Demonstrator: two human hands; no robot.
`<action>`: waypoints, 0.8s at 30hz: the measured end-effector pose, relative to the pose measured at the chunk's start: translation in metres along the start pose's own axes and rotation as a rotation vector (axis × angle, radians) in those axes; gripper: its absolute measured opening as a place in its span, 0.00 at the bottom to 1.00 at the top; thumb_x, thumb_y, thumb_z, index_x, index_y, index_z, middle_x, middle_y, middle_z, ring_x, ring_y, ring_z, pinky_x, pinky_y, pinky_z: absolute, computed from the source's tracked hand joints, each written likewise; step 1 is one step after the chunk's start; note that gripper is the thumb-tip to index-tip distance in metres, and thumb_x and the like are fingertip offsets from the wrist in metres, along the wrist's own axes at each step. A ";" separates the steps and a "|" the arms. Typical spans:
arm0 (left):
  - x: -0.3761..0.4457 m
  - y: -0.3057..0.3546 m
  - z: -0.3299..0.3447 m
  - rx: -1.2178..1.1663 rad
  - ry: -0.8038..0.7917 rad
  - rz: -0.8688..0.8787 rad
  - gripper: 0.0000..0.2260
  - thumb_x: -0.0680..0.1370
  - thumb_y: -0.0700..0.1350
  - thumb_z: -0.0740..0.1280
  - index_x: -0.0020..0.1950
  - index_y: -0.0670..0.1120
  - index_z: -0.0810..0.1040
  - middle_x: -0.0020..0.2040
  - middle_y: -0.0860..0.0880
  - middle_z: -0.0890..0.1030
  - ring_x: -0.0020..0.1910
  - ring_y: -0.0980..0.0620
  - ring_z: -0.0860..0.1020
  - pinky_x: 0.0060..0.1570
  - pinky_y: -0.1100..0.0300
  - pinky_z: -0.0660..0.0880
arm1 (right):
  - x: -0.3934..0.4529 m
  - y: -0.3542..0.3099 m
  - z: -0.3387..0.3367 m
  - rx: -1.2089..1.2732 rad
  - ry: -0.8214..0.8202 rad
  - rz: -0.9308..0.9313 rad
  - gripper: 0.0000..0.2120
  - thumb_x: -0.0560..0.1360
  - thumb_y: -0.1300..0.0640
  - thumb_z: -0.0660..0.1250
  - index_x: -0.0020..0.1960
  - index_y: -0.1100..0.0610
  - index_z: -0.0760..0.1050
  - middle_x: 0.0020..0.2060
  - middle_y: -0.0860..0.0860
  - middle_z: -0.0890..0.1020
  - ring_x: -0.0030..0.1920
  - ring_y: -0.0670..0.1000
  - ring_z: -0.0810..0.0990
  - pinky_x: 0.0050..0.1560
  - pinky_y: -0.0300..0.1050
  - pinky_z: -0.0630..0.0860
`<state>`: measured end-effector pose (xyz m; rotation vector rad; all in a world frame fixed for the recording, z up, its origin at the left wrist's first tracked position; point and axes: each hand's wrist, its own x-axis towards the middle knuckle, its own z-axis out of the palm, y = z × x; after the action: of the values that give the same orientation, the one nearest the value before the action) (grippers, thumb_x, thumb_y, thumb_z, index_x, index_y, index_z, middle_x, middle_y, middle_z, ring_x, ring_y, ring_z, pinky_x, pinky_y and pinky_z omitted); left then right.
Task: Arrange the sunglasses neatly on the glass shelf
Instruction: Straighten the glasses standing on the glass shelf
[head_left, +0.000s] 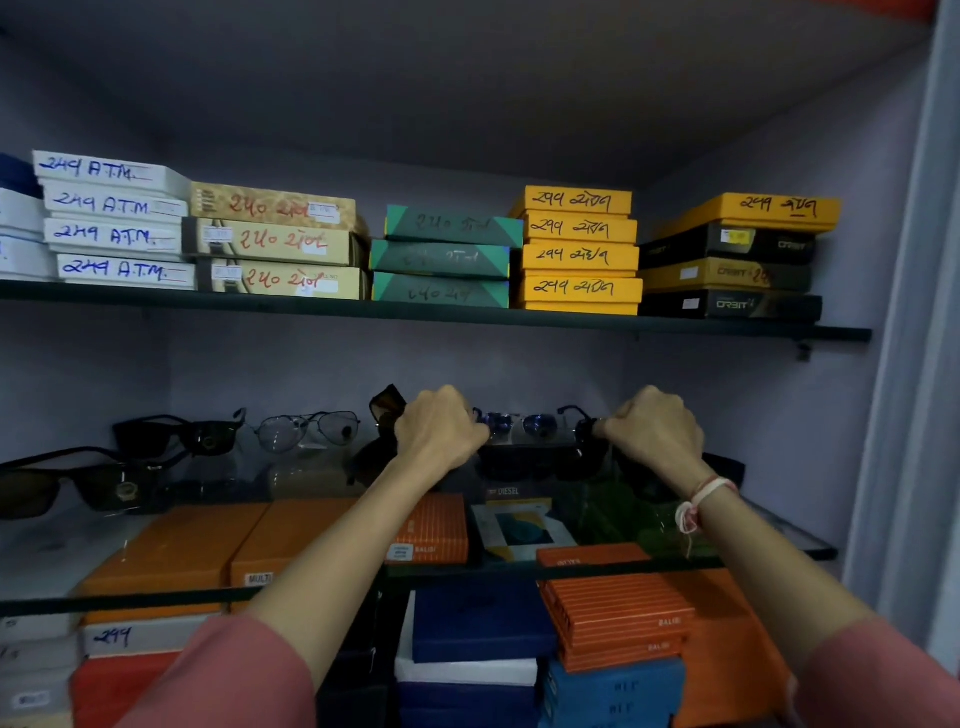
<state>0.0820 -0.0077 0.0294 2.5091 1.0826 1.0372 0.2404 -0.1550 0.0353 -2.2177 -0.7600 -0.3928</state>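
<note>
Blue-lensed sunglasses (517, 423) sat at the back of the glass shelf (779, 535), gripped at each end by the closed left hand (441, 426) and right hand (655, 428), while dark pairs (176, 435) and clear aviators (306, 427) leftward looked placed, suggesting arranging was partway done.

We see blue-lensed sunglasses (517, 423) upright at the back of the glass shelf (779, 525), facing us. Along the shelf to the left stand clear aviators (306, 428), dark sunglasses (176, 436), and another dark pair (62, 486) nearest the edge.
</note>
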 end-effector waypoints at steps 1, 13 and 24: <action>0.002 0.001 0.003 -0.021 -0.036 -0.016 0.08 0.70 0.45 0.69 0.36 0.41 0.83 0.34 0.47 0.80 0.34 0.46 0.78 0.29 0.60 0.70 | 0.003 0.003 0.001 -0.013 -0.035 0.013 0.15 0.69 0.50 0.73 0.38 0.63 0.81 0.37 0.57 0.83 0.38 0.59 0.82 0.37 0.45 0.73; 0.018 0.011 0.027 -0.114 -0.258 -0.096 0.16 0.71 0.47 0.71 0.27 0.44 0.72 0.26 0.49 0.73 0.26 0.52 0.69 0.26 0.61 0.63 | 0.020 0.017 0.010 -0.218 -0.151 -0.054 0.14 0.72 0.50 0.70 0.41 0.60 0.74 0.41 0.56 0.81 0.43 0.58 0.82 0.40 0.46 0.74; 0.019 -0.009 -0.001 0.059 -0.233 -0.123 0.21 0.69 0.61 0.72 0.42 0.42 0.86 0.38 0.48 0.86 0.41 0.50 0.84 0.41 0.57 0.80 | 0.024 -0.017 0.017 -0.477 -0.059 -0.201 0.21 0.72 0.37 0.68 0.46 0.55 0.75 0.49 0.54 0.84 0.51 0.57 0.82 0.55 0.49 0.70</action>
<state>0.0854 0.0120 0.0356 2.4955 1.1935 0.6698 0.2493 -0.1236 0.0456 -2.6095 -1.0076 -0.6674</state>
